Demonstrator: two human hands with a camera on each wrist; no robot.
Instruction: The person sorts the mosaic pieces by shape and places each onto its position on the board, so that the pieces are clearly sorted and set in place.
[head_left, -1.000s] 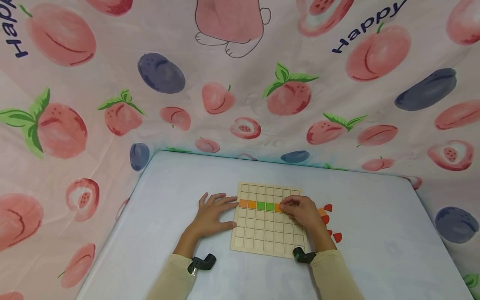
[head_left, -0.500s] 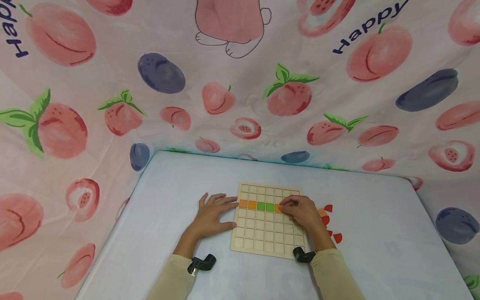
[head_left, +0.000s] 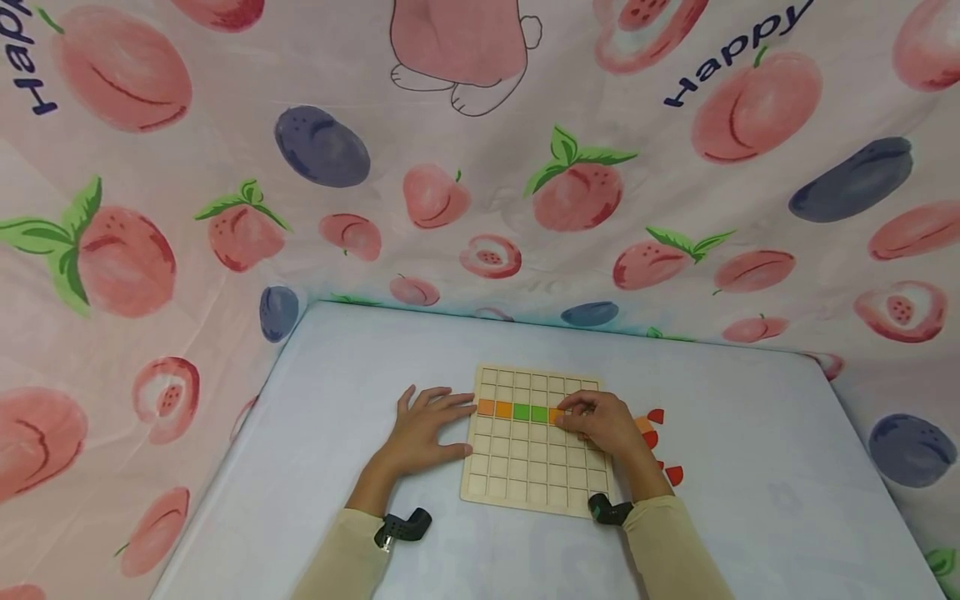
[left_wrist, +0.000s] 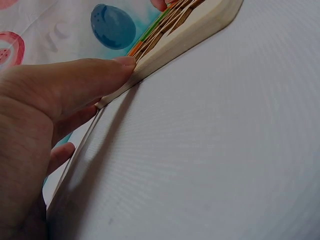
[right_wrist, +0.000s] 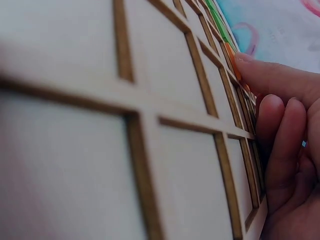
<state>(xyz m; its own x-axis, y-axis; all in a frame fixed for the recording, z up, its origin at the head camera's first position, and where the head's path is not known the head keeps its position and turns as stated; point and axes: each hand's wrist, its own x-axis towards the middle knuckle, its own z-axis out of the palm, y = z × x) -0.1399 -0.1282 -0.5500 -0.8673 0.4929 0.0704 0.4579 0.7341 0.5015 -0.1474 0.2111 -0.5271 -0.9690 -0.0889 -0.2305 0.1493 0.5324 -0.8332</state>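
A pale wooden grid board (head_left: 519, 471) lies on the table. One row holds a light orange tile (head_left: 486, 407), an orange tile (head_left: 504, 410), two green tiles (head_left: 530, 413) and another orange tile (head_left: 553, 416). My left hand (head_left: 422, 433) is spread at the board's left side, its thumb and fingertips touching the edge. In the left wrist view the thumb (left_wrist: 95, 75) lies against that edge. My right hand (head_left: 603, 421) pinches at the last orange tile with thumb and index finger, partly covering it. In the right wrist view its thumbtip touches the orange tile (right_wrist: 232, 61); the other fingers are curled.
Right of the board, partly behind the right forearm, lie several red pieces (head_left: 674, 475) and a light orange piece (head_left: 642, 425). A white-covered table (head_left: 772, 467) surrounds the board. Behind it hangs a fruit-print cloth (head_left: 510, 192).
The right thumb has shifted slightly left over the last orange tile. My left hand and the board have stayed in place.
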